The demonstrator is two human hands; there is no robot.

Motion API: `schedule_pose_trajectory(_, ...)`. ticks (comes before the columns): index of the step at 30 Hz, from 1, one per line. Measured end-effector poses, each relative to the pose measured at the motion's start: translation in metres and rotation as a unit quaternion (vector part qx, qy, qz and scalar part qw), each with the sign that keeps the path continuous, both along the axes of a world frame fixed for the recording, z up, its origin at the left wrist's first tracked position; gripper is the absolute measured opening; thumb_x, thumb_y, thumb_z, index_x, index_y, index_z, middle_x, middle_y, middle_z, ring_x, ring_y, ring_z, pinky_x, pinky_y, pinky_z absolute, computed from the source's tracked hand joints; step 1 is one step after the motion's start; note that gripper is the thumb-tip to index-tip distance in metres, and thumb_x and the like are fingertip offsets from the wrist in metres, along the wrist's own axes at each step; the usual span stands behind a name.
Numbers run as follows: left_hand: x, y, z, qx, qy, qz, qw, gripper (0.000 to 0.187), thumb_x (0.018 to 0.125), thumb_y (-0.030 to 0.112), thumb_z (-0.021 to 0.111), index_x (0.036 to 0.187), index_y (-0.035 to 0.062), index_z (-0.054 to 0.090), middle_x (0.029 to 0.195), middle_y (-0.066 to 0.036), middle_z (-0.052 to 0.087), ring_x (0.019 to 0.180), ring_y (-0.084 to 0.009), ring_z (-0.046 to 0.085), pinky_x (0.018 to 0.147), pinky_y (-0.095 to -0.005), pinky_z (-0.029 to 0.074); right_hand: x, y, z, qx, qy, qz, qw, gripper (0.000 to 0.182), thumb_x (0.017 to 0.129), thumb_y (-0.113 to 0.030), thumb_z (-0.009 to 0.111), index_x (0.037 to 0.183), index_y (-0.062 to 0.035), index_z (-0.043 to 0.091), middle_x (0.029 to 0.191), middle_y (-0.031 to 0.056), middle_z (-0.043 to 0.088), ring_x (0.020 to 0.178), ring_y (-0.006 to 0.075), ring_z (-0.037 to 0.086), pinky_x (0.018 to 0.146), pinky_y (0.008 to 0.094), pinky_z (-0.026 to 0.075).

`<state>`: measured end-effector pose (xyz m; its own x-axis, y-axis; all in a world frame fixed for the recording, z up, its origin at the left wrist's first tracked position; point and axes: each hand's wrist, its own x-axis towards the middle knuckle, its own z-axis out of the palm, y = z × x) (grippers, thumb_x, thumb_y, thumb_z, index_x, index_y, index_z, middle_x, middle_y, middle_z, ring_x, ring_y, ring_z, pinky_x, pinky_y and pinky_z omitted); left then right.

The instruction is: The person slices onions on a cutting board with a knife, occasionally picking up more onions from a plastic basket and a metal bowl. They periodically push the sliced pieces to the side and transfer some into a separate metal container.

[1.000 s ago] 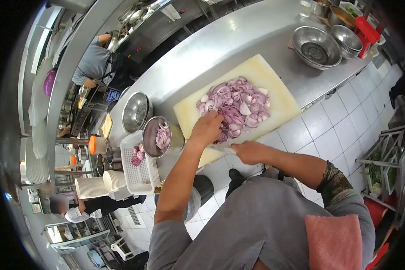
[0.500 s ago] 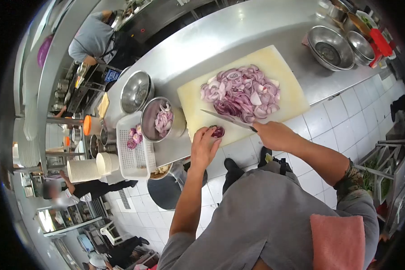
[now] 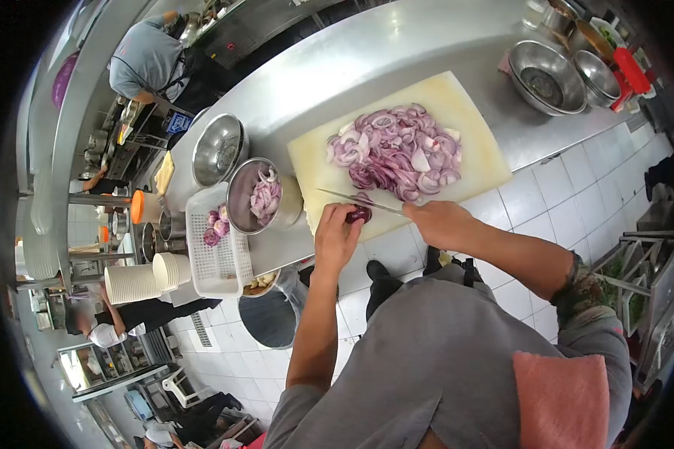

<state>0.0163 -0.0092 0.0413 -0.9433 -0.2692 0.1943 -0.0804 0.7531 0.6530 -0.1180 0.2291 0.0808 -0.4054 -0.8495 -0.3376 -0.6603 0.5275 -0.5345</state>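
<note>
Knife (image 3: 359, 200) now lowered onto the onion piece (image 3: 358, 215) pinched by left hand (image 3: 335, 239), right hand (image 3: 436, 221) gripping handle; fingertips risk a cut.

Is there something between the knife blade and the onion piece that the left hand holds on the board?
Nothing visible: the knife in the right hand lies directly over the onion piece pinned by the left hand.

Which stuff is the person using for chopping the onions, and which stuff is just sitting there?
In use:
left hand holding an onion piece
right hand gripping the knife
cutting board
sliced onion pile
pot of onion slices

Just sitting there:
two steel bowls
empty bowl
white basket
stacked white cups
</note>
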Motion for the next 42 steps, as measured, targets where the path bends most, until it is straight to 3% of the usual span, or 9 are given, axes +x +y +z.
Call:
schedule_pose_trajectory(8,0.000,0.001,-0.004,-0.003,0.017,0.000,1.000,0.027,0.088,0.008,0.078,0.112,0.0028,0.067,0.111,-0.015,0.065,0.097,-0.0362,0.067,0.084,-0.0429,0.055,0.005,-0.009,-0.012,-0.014,0.003,-0.004,1.000,0.030,0.096,-0.006,0.049,0.124,0.0009,0.053,0.096,0.0239,0.071,0.094,0.0410,0.072,0.077,0.0546,0.056)
schedule_pose_trajectory(12,0.003,-0.001,-0.012,-0.027,0.042,-0.001,0.999,0.029,0.087,0.005,0.079,0.113,0.0022,0.067,0.110,-0.014,0.065,0.092,-0.0309,0.066,0.080,-0.0380,0.056,0.005,0.000,0.030,0.037,-0.029,-0.001,0.999,0.029,0.096,-0.006,0.047,0.123,0.0013,0.054,0.095,0.0231,0.072,0.094,0.0415,0.072,0.077,0.0546,0.056)
schedule_pose_trajectory(17,0.004,0.001,-0.012,-0.021,0.027,0.010,0.999,0.028,0.087,0.007,0.079,0.112,0.0028,0.067,0.110,-0.015,0.065,0.097,-0.0348,0.067,0.084,-0.0412,0.055,0.015,-0.006,-0.018,-0.016,-0.014,-0.012,1.000,0.029,0.095,-0.006,0.048,0.123,0.0011,0.053,0.093,0.0219,0.072,0.093,0.0425,0.072,0.077,0.0549,0.056)
schedule_pose_trajectory(24,0.005,-0.001,-0.014,-0.034,0.047,0.004,0.998,0.030,0.086,0.005,0.080,0.113,0.0022,0.066,0.109,-0.015,0.065,0.091,-0.0311,0.066,0.080,-0.0381,0.055,0.012,0.007,0.021,0.032,-0.035,-0.001,0.999,0.029,0.095,-0.004,0.049,0.123,-0.0003,0.053,0.093,0.0221,0.072,0.092,0.0423,0.072,0.078,0.0556,0.055)
schedule_pose_trajectory(30,-0.003,-0.002,-0.010,-0.118,0.083,-0.022,0.989,0.031,0.086,0.011,0.081,0.111,0.0024,0.065,0.107,-0.015,0.065,0.089,-0.0325,0.065,0.078,-0.0408,0.054,-0.001,-0.018,-0.033,-0.019,-0.050,0.011,0.998,0.028,0.094,-0.008,0.055,0.119,0.0011,0.054,0.097,0.0247,0.072,0.095,0.0443,0.071,0.081,0.0566,0.054)
schedule_pose_trajectory(36,-0.022,0.020,0.014,-0.006,-0.189,0.184,0.964,0.030,0.089,0.014,0.079,0.113,0.0047,0.064,0.109,-0.014,0.067,0.095,-0.0324,0.065,0.074,-0.0438,0.053,-0.029,-0.013,-0.046,-0.021,-0.041,0.009,0.999,0.026,0.095,-0.009,0.055,0.118,0.0011,0.056,0.104,0.0253,0.072,0.101,0.0461,0.070,0.088,0.0592,0.051)
schedule_pose_trajectory(39,-0.005,-0.007,0.003,0.032,-0.059,0.109,0.992,0.028,0.093,0.014,0.077,0.115,0.0036,0.064,0.111,-0.014,0.066,0.093,-0.0321,0.066,0.075,-0.0418,0.054,-0.020,-0.009,-0.050,-0.052,-0.026,-0.015,0.998,0.026,0.094,-0.009,0.054,0.118,0.0023,0.056,0.103,0.0262,0.072,0.098,0.0475,0.070,0.085,0.0583,0.052)
schedule_pose_trajectory(40,-0.003,-0.012,0.011,-0.007,0.032,-0.005,0.999,0.024,0.095,0.011,0.074,0.116,0.0022,0.065,0.115,-0.015,0.065,0.088,-0.0321,0.068,0.078,-0.0395,0.055,-0.015,-0.011,-0.037,-0.031,-0.036,-0.020,0.999,0.026,0.094,-0.008,0.054,0.118,0.0027,0.055,0.102,0.0265,0.072,0.096,0.0475,0.070,0.084,0.0580,0.053)
schedule_pose_trajectory(42,-0.001,-0.023,0.001,0.019,0.003,-0.049,0.999,0.023,0.095,0.010,0.074,0.115,0.0016,0.065,0.115,-0.015,0.064,0.086,-0.0317,0.068,0.080,-0.0389,0.056,-0.007,-0.008,-0.009,0.014,-0.054,-0.029,0.998,0.027,0.093,-0.007,0.054,0.119,0.0035,0.054,0.100,0.0272,0.071,0.093,0.0475,0.070,0.081,0.0575,0.053)
